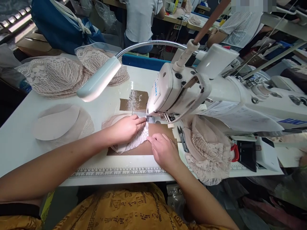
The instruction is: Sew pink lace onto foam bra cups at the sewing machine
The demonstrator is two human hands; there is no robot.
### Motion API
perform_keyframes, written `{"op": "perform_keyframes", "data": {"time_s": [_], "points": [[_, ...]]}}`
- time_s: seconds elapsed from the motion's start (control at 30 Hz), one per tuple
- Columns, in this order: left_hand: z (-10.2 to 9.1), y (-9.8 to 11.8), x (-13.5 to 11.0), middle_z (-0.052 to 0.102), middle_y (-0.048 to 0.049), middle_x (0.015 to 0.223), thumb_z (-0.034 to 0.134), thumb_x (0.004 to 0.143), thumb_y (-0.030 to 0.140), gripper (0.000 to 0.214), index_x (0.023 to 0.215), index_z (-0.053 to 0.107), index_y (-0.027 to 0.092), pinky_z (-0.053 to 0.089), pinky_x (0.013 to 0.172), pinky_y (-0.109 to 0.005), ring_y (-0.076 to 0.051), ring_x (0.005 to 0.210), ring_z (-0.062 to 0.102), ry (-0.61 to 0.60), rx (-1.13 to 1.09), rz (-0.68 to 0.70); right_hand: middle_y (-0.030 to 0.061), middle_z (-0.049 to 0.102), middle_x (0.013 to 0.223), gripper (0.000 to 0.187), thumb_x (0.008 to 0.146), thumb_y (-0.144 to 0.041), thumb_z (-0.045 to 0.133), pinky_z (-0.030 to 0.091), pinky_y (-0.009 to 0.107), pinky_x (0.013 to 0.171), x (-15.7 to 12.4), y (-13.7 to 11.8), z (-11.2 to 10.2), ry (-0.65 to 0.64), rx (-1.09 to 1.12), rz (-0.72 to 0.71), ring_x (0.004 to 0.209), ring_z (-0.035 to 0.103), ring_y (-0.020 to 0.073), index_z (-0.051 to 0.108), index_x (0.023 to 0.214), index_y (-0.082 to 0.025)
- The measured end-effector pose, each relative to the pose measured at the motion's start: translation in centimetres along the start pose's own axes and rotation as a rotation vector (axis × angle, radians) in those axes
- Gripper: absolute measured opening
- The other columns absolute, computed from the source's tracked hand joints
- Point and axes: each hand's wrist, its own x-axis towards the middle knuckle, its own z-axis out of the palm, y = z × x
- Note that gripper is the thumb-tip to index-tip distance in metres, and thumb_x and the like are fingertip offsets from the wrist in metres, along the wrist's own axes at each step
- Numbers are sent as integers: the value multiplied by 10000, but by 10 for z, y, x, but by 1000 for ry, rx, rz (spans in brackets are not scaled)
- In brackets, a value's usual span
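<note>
A pale lace piece (136,142) lies under the needle area of a white sewing machine (165,84), over brown tape on the table. My left hand (127,129) rests flat on the lace, fingers stretched toward the presser foot (147,118). At the lace's right edge, my right hand (164,148) pinches the fabric between thumb and finger, its other fingers curled. Thread snips (183,139) lie just right of my right hand. A beige oval pad with sheer fabric (57,123) lies flat on the left.
Stacked lace pieces (52,75) sit at the back left under a lamp (100,78) on a flexible neck. More lace pieces (208,150) hang over the front edge at right, near a black-screened device (247,155). A ruler strip (120,172) runs along the front. Co-workers (140,20) sit beyond.
</note>
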Motion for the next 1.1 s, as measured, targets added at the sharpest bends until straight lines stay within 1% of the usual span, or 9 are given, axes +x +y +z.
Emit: {"op": "perform_keyframes", "data": {"time_s": [0.13,0.2,0.3,0.4,0.5,0.6,0.73,0.97,1.1], "points": [[-1,-12,7,544,-168,1391,365,923,110,442,1314,572,104,446,867,-374,-247,1065,595,-22,-21,17,71,636,908,326,841,-44,473,373,316,655,15,4,-8,-68,-19,6,799,505,212,668,1062,-184],[-2,-18,9,546,-163,1389,381,923,116,438,1320,564,103,447,876,-378,-249,1041,594,-28,-23,20,67,634,899,326,827,-32,484,380,312,660,22,5,-11,-89,-14,7,807,515,210,675,1036,-194],[-5,-23,9,586,-164,1334,418,923,123,411,1304,569,92,455,835,-380,-259,986,584,-9,-19,-19,68,632,895,303,845,-47,480,389,311,669,28,7,-11,-85,-6,19,794,526,203,684,1012,-197],[-9,-18,5,591,-169,1313,434,949,170,373,1285,575,93,454,815,-384,-279,1020,567,41,-42,-46,73,635,906,298,864,-65,477,394,313,676,27,9,-7,-47,-7,21,785,531,200,686,1034,-192],[-11,-5,-1,589,-150,1320,421,981,225,343,1257,591,113,450,853,-370,-253,1023,567,47,-128,-3,72,638,900,321,875,-73,468,396,314,682,25,10,-2,-3,-16,6,771,528,197,684,1078,-196],[-9,3,-5,595,-123,1327,446,966,190,337,1262,589,121,439,901,-377,-247,1044,559,22,-165,5,74,639,892,316,891,-87,451,395,320,683,24,11,-1,8,-26,-8,756,522,198,689,1071,-196],[-6,3,-6,572,-111,1372,479,935,140,377,1300,569,130,434,930,-396,-257,1097,543,14,-168,3,72,646,907,309,878,-80,469,393,319,683,25,12,-1,-3,-35,-8,757,532,194,693,1056,-198],[-2,-12,-2,581,-100,1371,466,942,119,378,1300,585,146,448,910,-410,-266,1103,552,59,-138,20,78,681,944,385,900,-93,437,403,321,670,33,13,0,3,-109,26,841,556,217,659,1196,-199],[1,-22,2,590,-80,1366,431,965,143,370,1298,593,144,456,897,-418,-271,1080,554,69,-134,41,88,690,992,472,881,-76,447,432,322,714,38,14,1,-30,-126,76,912,566,237,612,1305,-200]]}}
